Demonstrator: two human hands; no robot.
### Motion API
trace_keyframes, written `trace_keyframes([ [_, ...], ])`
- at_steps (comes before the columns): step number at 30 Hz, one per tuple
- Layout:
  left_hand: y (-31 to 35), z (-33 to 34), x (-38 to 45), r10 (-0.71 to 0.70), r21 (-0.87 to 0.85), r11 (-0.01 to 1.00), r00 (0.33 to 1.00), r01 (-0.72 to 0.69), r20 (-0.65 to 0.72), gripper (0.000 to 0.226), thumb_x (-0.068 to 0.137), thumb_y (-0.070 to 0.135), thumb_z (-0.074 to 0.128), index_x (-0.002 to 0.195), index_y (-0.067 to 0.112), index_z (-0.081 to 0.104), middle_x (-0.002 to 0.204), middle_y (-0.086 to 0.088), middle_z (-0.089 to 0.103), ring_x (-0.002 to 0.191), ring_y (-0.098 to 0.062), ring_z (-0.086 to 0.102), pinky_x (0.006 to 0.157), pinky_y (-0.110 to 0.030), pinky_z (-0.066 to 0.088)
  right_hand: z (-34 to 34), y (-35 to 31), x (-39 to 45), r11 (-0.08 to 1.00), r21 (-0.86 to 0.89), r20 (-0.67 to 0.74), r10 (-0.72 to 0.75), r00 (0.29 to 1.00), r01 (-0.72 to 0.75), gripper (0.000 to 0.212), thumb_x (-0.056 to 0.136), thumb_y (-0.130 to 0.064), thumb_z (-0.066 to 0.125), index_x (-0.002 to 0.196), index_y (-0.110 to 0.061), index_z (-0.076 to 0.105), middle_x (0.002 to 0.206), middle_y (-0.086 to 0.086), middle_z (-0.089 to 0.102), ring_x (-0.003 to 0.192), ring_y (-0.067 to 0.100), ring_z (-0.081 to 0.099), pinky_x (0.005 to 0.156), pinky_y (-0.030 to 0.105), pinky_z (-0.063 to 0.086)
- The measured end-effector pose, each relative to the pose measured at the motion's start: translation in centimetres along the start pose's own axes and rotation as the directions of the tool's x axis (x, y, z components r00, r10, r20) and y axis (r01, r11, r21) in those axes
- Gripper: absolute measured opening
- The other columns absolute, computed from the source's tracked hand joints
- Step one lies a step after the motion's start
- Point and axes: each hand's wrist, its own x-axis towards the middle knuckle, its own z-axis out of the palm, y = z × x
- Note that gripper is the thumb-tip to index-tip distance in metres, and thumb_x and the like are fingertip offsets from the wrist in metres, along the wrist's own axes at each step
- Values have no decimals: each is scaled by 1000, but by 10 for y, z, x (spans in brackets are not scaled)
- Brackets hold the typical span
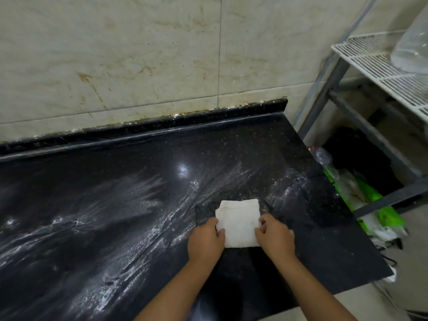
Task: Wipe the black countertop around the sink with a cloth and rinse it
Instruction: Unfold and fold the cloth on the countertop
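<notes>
1. Here the white folded square cloth point(238, 224) lies flat on the speckled black stone countertop point(115, 205), near its right end
2. Left hand point(206, 239) and right hand point(275, 237) pinch the cloth's side edges with curled fingers
3. Best press flat and sweep through the white streaks point(148, 232) left of the cloth, overlapping passes

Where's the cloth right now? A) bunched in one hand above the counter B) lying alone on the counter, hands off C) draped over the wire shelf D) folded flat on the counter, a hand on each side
D: the folded white cloth lies flat on the black countertop, with the left hand and right hand gripping its near edges.
</notes>
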Motion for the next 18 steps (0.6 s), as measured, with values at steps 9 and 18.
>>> trace_keyframes([
  [9,3,3,0,-54,-153,987,998,58,30,30,88,14,51,118,12,46,87,-2,61,92,-22,60,75,-29,44,-2,11,-5,848,523,51,64,997,-81,16,85,0,54,90,-15,56,71,-4,53,80,17,53,68,20,44],
  [18,-7,11,-36,1,-136,991,1000,-1,0,30,90,19,52,119,16,46,68,16,43,82,-14,53,71,-25,42,13,40,-24,905,424,23,-47,999,33,18,86,-4,56,93,-20,51,68,-9,49,75,13,51,70,17,40],
])
